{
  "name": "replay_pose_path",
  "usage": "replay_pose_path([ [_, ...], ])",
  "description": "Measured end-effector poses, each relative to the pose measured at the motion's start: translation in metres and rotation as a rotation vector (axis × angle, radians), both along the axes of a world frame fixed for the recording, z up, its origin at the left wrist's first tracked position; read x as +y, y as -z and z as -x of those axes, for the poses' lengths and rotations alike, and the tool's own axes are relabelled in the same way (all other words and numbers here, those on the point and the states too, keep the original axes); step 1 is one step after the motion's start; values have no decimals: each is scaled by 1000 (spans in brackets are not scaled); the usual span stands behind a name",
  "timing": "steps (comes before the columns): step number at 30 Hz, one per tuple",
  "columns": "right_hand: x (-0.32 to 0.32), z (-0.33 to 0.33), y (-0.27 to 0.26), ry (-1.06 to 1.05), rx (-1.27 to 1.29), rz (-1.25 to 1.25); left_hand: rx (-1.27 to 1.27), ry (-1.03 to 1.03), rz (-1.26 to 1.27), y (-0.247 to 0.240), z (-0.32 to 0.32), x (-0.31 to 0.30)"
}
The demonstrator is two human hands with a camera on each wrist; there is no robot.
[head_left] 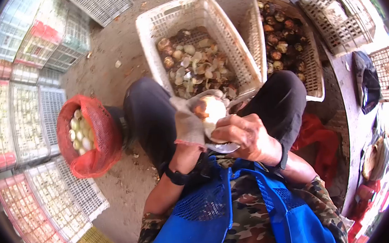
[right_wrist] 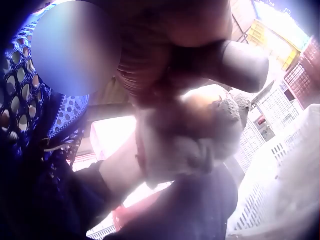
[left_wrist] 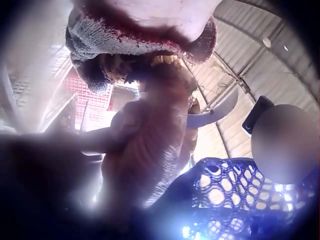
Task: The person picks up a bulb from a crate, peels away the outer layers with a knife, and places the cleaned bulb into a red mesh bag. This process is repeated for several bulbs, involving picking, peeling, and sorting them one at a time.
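In the head view my left hand (head_left: pixel 189 125), in a grey knit glove, holds a partly peeled onion (head_left: pixel 208 108) above my lap. Brown skin covers its upper part, while the side nearer my right hand (head_left: pixel 246 134) is pale. That bare hand curls round a knife and lies against the onion. Its curved blade (head_left: pixel 223 147) sticks out below the fingers, and the handle is hidden in the palm. The left wrist view shows the same blade (left_wrist: pixel 217 112) beyond the knuckles. Dim and blurred, the right wrist view has the glove (right_wrist: pixel 185 150) around the onion.
Ahead of my knees, a white crate (head_left: pixel 148 42) contains loose skins and several onions. A second crate (head_left: pixel 314 76) to its right has dark, unpeeled ones. Left of my leg stands a red mesh bag (head_left: pixel 106 147) of peeled onions. Stacked crates (head_left: pixel 30 119) line the left side.
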State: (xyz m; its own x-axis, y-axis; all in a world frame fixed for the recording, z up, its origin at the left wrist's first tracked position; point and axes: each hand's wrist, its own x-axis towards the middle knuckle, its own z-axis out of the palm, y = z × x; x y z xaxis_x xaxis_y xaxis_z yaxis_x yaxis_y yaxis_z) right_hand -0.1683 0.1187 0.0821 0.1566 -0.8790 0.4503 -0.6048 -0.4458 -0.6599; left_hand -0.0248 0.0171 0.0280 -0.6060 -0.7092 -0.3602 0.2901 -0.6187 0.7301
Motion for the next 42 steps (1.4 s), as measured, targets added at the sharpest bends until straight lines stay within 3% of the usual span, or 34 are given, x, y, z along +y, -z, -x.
replay_pose_path([
  [3, 1, 7, 14, -212, -15, -25, 1, -72, -83, 11, -9, -4],
  [5, 8, 8, 17, -209, -61, -98, 86, -219, -130, -5, -16, -10],
  [6, 9, 9, 14, -78, -143, -119, 277, -107, -273, -10, -18, -27],
  [7, 4, 16, 10, 12, -174, -16, 161, -235, -273, -14, -25, -30],
  [8, 5, 26, 0, 191, -260, -129, 105, -179, -202, -24, -23, -29],
  [9, -1, 34, -7, 308, -308, -96, 18, -294, -257, 9, -37, -47],
  [11, -18, 42, -9, 455, -268, -46, 27, -81, -103, -17, -34, -47],
  [13, -27, 39, -13, 523, -207, -28, -23, -30, 120, -17, -31, -50],
  [14, -24, 44, -21, 515, -162, -113, -123, -75, 199, -24, -25, -48],
  [17, -31, 25, -19, 499, -199, -22, -326, -172, 509, -49, 1, -22],
  [18, -24, 23, -26, 405, -302, -174, -345, -200, 657, -56, 10, -12],
  [19, -18, 21, -35, 314, -409, -325, -327, -57, 606, -40, -6, -29],
  [21, -8, 12, -39, 170, -718, -230, -406, -41, 706, -60, 5, -14],
  [23, -5, 10, -35, 190, -783, -280, -436, -12, 746, -74, 14, -2],
  [25, -4, 15, -33, 23, -977, -360, -449, 5, 789, -76, 24, 1],
  [28, 0, 14, -27, -51, -1203, -369, -428, 44, 809, -76, 38, 5],
  [32, 10, 17, -32, -15, -1262, -365, -411, 92, 798, -74, 56, 11],
  [35, 2, 15, -29, 16, -1048, -163, -397, 130, 784, -73, 65, 15],
  [36, 9, 13, -29, 134, -1006, -232, -392, 138, 778, -73, 68, 17],
  [42, 9, 43, -28, 114, -391, 55, -373, 164, 735, -67, 74, 19],
])
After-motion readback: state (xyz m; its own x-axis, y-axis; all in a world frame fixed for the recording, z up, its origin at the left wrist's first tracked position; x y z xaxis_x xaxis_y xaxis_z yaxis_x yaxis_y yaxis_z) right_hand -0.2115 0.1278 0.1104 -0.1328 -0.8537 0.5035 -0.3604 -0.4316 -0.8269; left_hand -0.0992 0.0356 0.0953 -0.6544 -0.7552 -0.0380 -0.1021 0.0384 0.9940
